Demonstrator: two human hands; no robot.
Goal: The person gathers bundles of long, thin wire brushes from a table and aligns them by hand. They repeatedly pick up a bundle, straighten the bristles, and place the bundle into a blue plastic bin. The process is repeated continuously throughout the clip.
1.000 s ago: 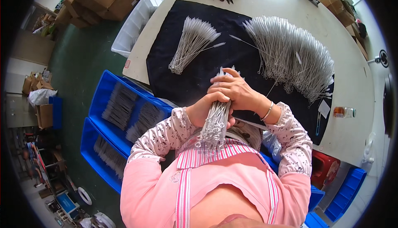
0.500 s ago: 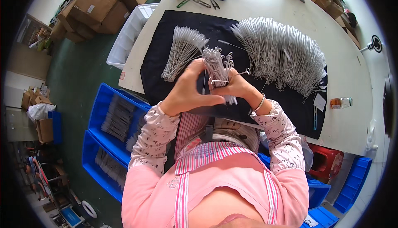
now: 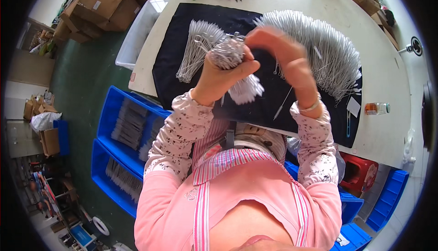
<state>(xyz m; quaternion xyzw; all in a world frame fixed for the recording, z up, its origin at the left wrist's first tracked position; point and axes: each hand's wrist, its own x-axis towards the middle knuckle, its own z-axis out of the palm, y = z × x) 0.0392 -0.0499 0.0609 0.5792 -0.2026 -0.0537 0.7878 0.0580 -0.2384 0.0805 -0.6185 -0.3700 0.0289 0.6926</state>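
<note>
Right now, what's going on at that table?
A person's left hand grips a bundle of thin wire brushes, looped ends showing above the fist and pale bristles below. The right hand is blurred just to the right; whether it touches the bundle is unclear. On the dark cloth lie a smaller brush pile to the left and a much larger pile to the right. More brushes sit in blue bins at the left.
</note>
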